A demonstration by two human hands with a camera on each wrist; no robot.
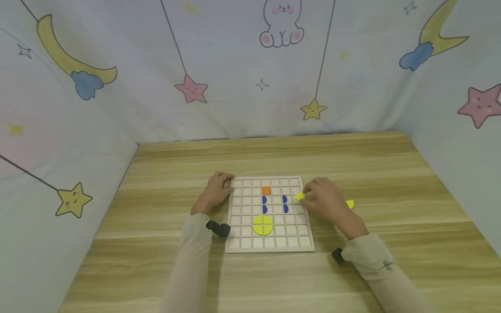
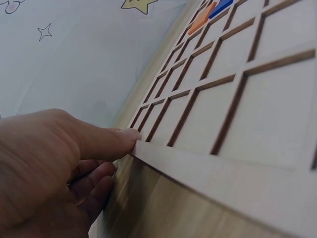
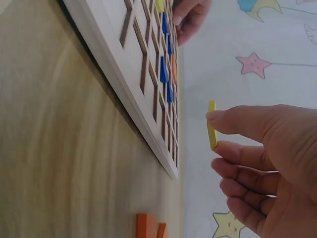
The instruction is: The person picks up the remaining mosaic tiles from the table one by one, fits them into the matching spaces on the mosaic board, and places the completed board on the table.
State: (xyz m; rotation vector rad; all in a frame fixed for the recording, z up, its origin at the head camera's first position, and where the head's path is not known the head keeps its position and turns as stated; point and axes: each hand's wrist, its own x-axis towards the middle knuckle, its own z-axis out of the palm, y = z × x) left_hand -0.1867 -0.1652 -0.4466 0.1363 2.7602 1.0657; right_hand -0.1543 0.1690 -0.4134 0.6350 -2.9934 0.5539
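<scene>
My right hand (image 1: 326, 201) pinches a thin yellow piece (image 3: 212, 135) between thumb and index finger, above the right side of a pale wooden grid board (image 1: 270, 249). That piece appears edge-on in the right wrist view. At the board's left edge is my left hand (image 1: 216, 191), its thumb (image 2: 111, 143) touching the rim and its other fingers loosely bent beside it. Rounded yellow pieces form a circle (image 1: 257, 220) across adjoining squares low on the board. Above it stand two short columns of blue half-round pieces (image 1: 285, 209), with an orange square (image 1: 266, 190) topping the left column.
Beyond my right wrist, another yellow piece (image 1: 350, 204) lies on the wood-grain table (image 1: 176, 161). Orange pieces (image 3: 146, 225) lie on the table right of the board in the right wrist view. A pale patterned curtain (image 1: 242, 104) encloses the table's back and sides.
</scene>
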